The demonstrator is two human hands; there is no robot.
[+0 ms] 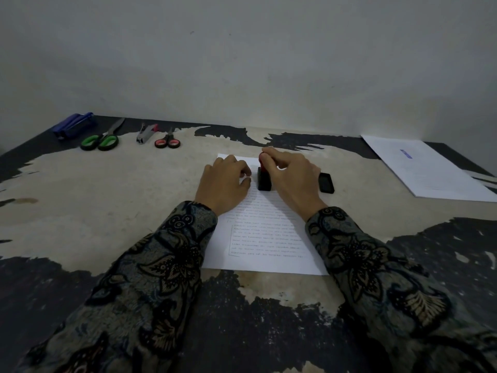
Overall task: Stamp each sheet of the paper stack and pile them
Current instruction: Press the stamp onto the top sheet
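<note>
We are pressing the black block stamp with a red knob [264, 176], gripped in our right hand [291, 175], onto the white printed sheet [265, 238] mid-surface; our left hand [225, 181], fingers loosely curled, is steadying it. Stamped white sheets [430, 170] are lying piled at the far right corner; how many remain we cannot tell.

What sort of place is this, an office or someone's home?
Probably a plain office desk, though it might be at home. Printed paper lies under a stamp held by the right hand; a stapler and scissors sit along the worn table against a bare wall.
</note>
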